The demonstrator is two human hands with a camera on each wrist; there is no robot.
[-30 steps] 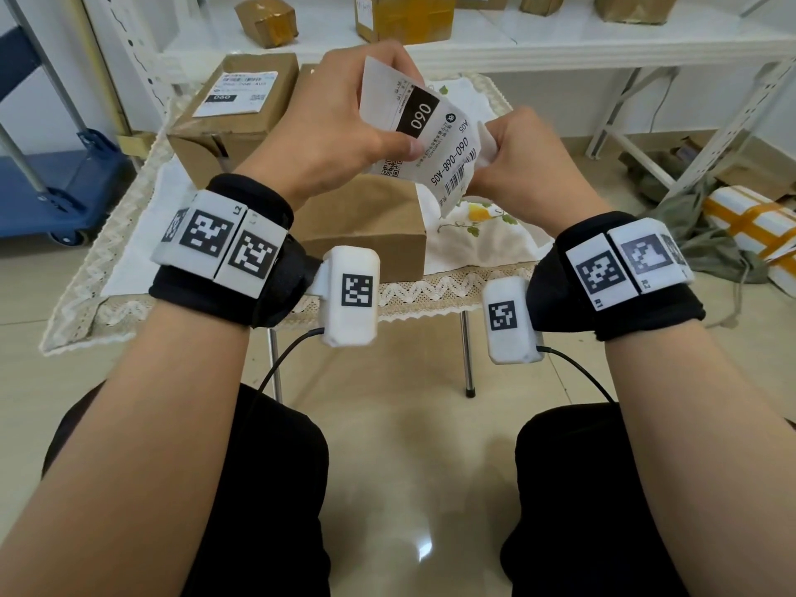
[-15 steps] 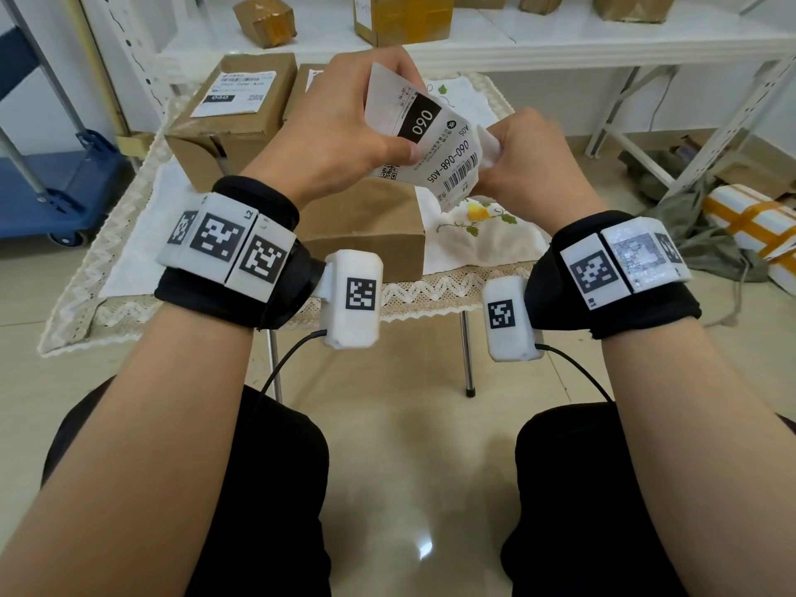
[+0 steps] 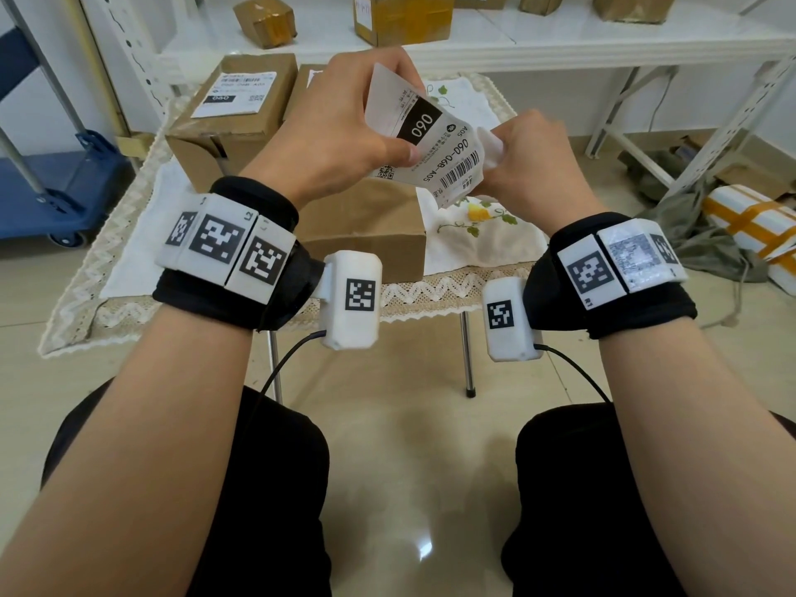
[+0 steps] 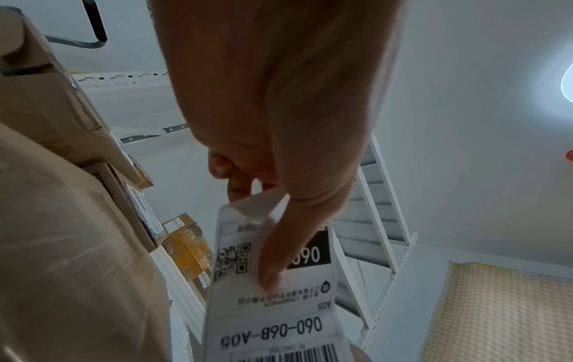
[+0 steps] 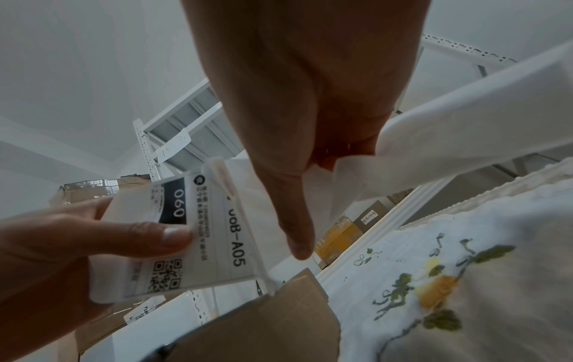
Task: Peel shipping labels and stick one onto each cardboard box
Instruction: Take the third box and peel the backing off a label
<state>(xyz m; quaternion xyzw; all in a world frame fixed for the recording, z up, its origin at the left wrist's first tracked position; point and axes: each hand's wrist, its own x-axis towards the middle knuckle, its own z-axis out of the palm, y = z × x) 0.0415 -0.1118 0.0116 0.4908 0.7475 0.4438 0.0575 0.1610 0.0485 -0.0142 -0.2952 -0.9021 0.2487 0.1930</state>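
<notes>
A white shipping label (image 3: 430, 140) printed "060-06B-A05" is held in the air above the table. My left hand (image 3: 344, 127) pinches its upper part, thumb on the printed face (image 4: 272, 274). My right hand (image 3: 530, 161) grips the label's right edge together with crumpled white backing paper (image 3: 491, 146), seen as a white strip (image 5: 403, 151) in the right wrist view. A plain cardboard box (image 3: 366, 226) sits on the table just below the hands. At the back left stands a box (image 3: 232, 118) with a label stuck on top.
The small table carries a white embroidered cloth (image 3: 478, 234) with a lace edge. Behind it a white shelf (image 3: 560, 40) holds several more boxes. A blue cart (image 3: 47, 183) stands left, wrapped parcels (image 3: 758, 226) lie on the floor right.
Both hands have shifted slightly with the label; the right hand has drawn the backing a little farther from the label's right edge. The boxes have not moved.
</notes>
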